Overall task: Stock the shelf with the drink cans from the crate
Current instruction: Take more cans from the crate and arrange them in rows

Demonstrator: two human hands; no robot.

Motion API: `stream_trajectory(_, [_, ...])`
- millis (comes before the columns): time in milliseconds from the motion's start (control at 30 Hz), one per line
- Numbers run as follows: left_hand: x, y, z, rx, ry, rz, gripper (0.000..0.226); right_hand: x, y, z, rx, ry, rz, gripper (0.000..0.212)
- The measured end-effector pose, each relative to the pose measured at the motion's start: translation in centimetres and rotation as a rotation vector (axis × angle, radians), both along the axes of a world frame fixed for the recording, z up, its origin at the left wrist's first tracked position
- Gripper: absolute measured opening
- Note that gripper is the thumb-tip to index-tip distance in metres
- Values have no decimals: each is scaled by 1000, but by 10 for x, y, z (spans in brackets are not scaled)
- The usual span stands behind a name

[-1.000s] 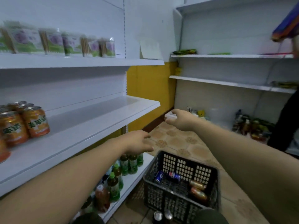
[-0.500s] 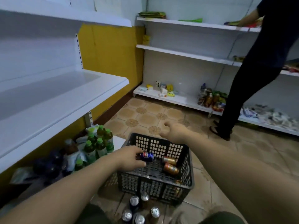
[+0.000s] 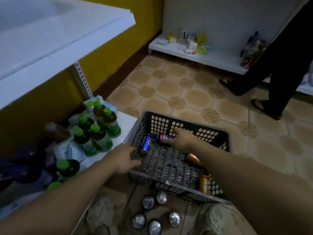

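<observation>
I have both hands down at the grey crate (image 3: 184, 179), which sits on the tiled floor (image 3: 177, 89) at the middle of my view. My right hand (image 3: 183, 141) reaches over the crate's interior toward its far wall, at about 12 o'clock inside it; its grip is closing on a blue cola can (image 3: 163, 139) lying on its side, thumb and a finger touching the can, though I cannot tell whether the hold is firm. My left hand (image 3: 122, 158) rests at the crate's 9 o'clock rim, grip apart, fingers spread over the edge and not around anything. Just beside those fingers, a second blue cola can (image 3: 146, 145) lies tilted against the left inner wall. Two orange cans remain in the crate: one (image 3: 194, 158) partly hidden under my right forearm, the other (image 3: 204, 184) at the 4 o'clock corner. Five silver can tops (image 3: 148, 202) stand on the floor at 6 o'clock, just in front of the crate. At 9 o'clock, green-capped bottles (image 3: 100, 131) crowd the lowest shelf board. The white shelf (image 3: 50, 48) juts out at 10 o'clock, its visible stretch bare. At 2 o'clock another person's dark-trousered legs (image 3: 279, 65) stand near a low wall shelf (image 3: 194, 55) holding small packages.
</observation>
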State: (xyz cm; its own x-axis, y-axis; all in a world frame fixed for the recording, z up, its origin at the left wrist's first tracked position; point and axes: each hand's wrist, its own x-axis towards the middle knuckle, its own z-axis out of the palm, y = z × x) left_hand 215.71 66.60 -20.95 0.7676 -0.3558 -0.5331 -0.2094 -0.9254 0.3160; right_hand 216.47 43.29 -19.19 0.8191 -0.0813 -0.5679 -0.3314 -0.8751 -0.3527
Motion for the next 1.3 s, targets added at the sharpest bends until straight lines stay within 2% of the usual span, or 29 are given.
stream_trajectory(167, [45, -5, -97, 4, -51, 77, 83, 47, 5, -105, 150, 64, -120, 52])
stream_trajectory(333, [47, -9, -175, -11, -157, 179, 91, 76, 16, -190, 274, 147, -209, 51])
stream_trajectory(433, [41, -9, -193, 46, -267, 158, 88, 85, 26, -227, 359, 216, -278, 51])
stream_trajectory(567, [38, -2, -203, -82, -408, 105, 75, 99, 43, -273, 416, 235, -348, 60])
stream_trajectory(800, [39, 0, -209, 13, -444, 94, 70, 118, 83, -343, 555, 230, -608, 66])
stream_trajectory(933, [38, 0, -211, -18, -437, 100, 66, 118, 84, -344, 668, 197, -821, 64])
stream_trajectory(1067, [39, -2, -207, -13, -410, 123, 68, 95, 71, -315, 836, 313, -1016, 95])
stream_trajectory(1100, [39, -4, -204, -22, -402, 123, 72, 84, 67, -305, 871, 310, -1031, 92])
stream_trajectory(1167, [40, -6, -196, -4, -323, 133, 79, 61, 58, -268, 917, 264, -994, 72])
stream_trajectory(1233, [44, -11, -182, 84, -163, 173, 81, 35, 50, -226, 919, 187, -952, 56])
stream_trajectory(1300, [46, -25, -156, 54, 27, 333, 85, 9, 44, -183, 911, 105, -908, 52])
